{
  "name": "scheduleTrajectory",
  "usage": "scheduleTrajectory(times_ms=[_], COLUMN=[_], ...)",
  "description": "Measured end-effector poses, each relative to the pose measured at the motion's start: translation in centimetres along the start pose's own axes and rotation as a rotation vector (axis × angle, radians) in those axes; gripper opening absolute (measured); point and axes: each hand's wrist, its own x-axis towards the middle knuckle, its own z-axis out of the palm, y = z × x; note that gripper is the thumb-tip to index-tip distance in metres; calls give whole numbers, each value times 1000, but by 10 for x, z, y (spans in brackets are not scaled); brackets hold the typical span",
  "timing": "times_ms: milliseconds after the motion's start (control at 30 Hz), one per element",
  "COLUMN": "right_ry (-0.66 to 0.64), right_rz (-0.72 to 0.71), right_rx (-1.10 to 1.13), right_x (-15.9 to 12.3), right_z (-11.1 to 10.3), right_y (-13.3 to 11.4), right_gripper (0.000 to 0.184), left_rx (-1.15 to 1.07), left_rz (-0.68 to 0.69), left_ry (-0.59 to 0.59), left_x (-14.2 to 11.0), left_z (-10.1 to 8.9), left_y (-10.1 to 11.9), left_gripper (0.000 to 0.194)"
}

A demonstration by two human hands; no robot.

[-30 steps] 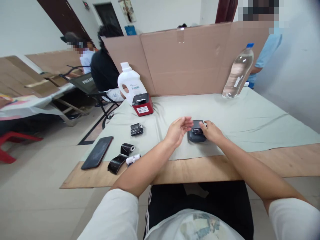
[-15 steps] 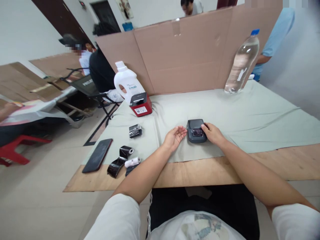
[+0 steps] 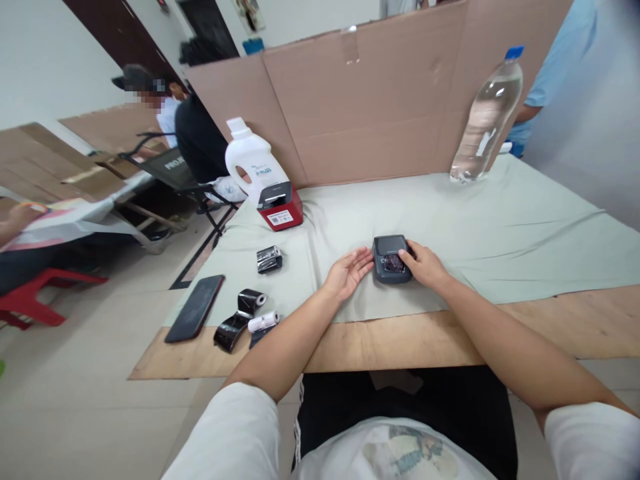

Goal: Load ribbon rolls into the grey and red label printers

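A small dark grey portable printer (image 3: 393, 274) with a shiny dark window lies on the pale green tablecloth, straight in front of me. At its right side is my right hand (image 3: 426, 264), the thumb over the window and the fingers along the edge, gripping it. My left hand (image 3: 348, 274) is open, palm turned up, with its fingertips at the printer's left side; I cannot tell whether they press on it. Left of this hand are a black-wrapped paper roll (image 3: 269, 259), an unwound black-wrapped roll (image 3: 250, 302) and a white paper roll (image 3: 263, 321), partly behind my forearm.
A dark phone (image 3: 195, 309) lies at the table's left edge. Farther back stand a red-and-black boxy device (image 3: 281, 207) and a white jug (image 3: 256, 160). A water bottle (image 3: 487, 117) leans against the cardboard screen (image 3: 360, 113). Other people sit or stand beyond.
My right thumb has slid slightly left over the printer's window. The left hand has stayed beside the printer, its fingers a little straighter. The camera view has shifted slightly.
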Motion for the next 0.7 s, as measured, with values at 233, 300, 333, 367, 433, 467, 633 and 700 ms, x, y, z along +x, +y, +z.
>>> scheduleTrajectory(times_ms=[233,300,333,367,433,467,633,700], right_ry=[-7,-31,-40,-48,-64,-70,-121,-144], right_rz=[-15,-19,-21,-26,-39,-44,-28,-10], right_rx=[480,568,595,616,638,645,718,752], right_x=[-12,-17,-20,-21,-23,-24,-18,-15], right_z=[12,16,17,18,19,20,18,17], right_y=[-7,-11,-13,-14,-16,-16,-13,-11], right_gripper=[70,81,87,92,97,98,97,99], left_rx=[40,105,137,164,198,208,236,243], left_rz=[47,81,107,132,165,168,137,127], left_ry=[-16,-50,-68,-84,-112,-118,-111,-109], left_x=[-1,-2,-3,-4,-7,-9,-9,-8], left_z=[-1,-2,-2,-2,-1,-1,-2,-3], left_y=[1,1,1,1,3,3,4,3], left_gripper=[16,26,32,37,43,43,41,42])
